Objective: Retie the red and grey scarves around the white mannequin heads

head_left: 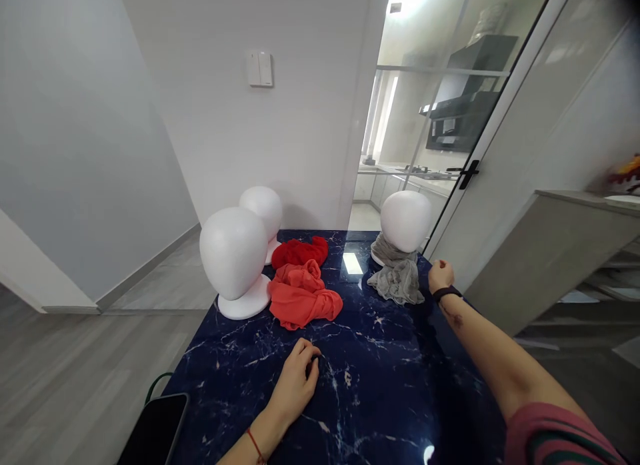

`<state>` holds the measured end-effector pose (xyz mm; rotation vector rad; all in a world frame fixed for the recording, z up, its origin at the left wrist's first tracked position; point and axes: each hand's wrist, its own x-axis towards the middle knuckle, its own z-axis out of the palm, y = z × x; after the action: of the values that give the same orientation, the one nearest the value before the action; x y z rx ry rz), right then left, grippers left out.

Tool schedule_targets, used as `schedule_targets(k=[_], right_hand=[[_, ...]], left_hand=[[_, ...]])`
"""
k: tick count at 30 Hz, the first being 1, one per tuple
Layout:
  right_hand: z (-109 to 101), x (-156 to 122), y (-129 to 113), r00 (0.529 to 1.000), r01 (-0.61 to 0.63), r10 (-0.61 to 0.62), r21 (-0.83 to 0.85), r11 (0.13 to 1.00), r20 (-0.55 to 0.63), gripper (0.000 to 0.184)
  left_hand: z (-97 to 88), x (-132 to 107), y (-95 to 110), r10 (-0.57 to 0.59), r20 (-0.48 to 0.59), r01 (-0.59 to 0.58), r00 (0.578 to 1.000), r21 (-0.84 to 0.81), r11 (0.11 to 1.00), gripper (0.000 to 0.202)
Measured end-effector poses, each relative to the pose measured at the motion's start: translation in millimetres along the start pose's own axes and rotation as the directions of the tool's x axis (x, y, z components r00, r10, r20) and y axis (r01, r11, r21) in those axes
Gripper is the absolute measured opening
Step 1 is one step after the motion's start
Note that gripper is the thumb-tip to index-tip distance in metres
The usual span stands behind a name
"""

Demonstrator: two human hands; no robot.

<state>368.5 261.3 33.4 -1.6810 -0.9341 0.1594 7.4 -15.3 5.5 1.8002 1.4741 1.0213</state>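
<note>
On the table [380, 385], left hand [295, 385] rests loosely curled; right hand [440, 275] fisted, empty.

A plain white wall [260, 151] fills the upper centre of the frame and carries a white two-rocker light switch [259, 69]. At left, a second pale wall [75, 151] runs down to a low skirting board [145, 268]. The floor [75, 371] at lower left is grey wood-effect plank. At upper right, a glass sliding door [450, 118] with a black handle [467, 173] opens onto a brightly lit kitchen containing a black extractor hood [467, 98] and a pale worktop [400, 175]. At far right stands a grey cabinet [550, 251]. A dark blue marbled table [380, 378] occupies the lower centre.
</note>
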Motion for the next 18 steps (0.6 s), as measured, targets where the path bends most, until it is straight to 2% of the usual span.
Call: schedule_targets(k=[3,5,6,7,9,11,12,15,16,18], right_hand=[[-25,-36,-3,0.999,0.04,-0.04,0.025,0.999,-0.023,0.033],[-41,-76,-5,0.98,0.164,-0.171,0.068,0.984,0.106,0.031],[-48,-101,-6,0.937,0.25,-0.268,0.106,0.962,0.225,0.029],[-55,-126,-8,0.866,0.32,-0.355,0.155,0.935,0.353,0.027],[-62,-177,-15,0.691,0.403,-0.469,0.245,0.882,0.55,0.024],[-58,-220,-27,0.561,0.456,-0.547,0.32,0.831,0.622,0.025],[-51,-237,-36,0.512,0.485,-0.586,0.351,0.801,0.628,0.03],[-20,-273,-68,0.393,0.577,-0.679,0.409,0.707,0.62,0.05],[-8,-280,-79,0.371,0.603,-0.685,0.398,0.691,0.627,0.056],[12,-291,-99,0.371,0.638,-0.639,0.314,0.703,0.674,0.07]], left_hand=[[0.5,1,-2,0.021,-0.014,-0.021,1.0,0.007,1.0,0.02],[1.1,1,-3,0.038,-0.025,-0.038,0.999,0.012,0.999,0.02],[1.4,1,-4,0.049,-0.032,-0.049,0.998,0.016,0.999,0.02],[1.6,1,-5,0.061,-0.039,-0.06,0.997,0.02,0.998,0.019],[1.8,2,-6,0.078,-0.061,-0.077,0.995,0.028,0.997,0.019],[1.4,3,-9,0.085,-0.099,-0.084,0.991,0.021,0.996,0.019],[0.8,4,-10,0.085,-0.128,-0.084,0.988,0.007,0.996,0.019],[-3.0,6,-15,0.06,-0.251,-0.078,0.966,-0.061,0.995,0.017],[-5.4,6,-17,0.047,-0.294,-0.072,0.955,-0.076,0.994,0.017],[-12.2,5,-20,0.029,-0.372,-0.062,0.928,-0.077,0.995,0.018]])
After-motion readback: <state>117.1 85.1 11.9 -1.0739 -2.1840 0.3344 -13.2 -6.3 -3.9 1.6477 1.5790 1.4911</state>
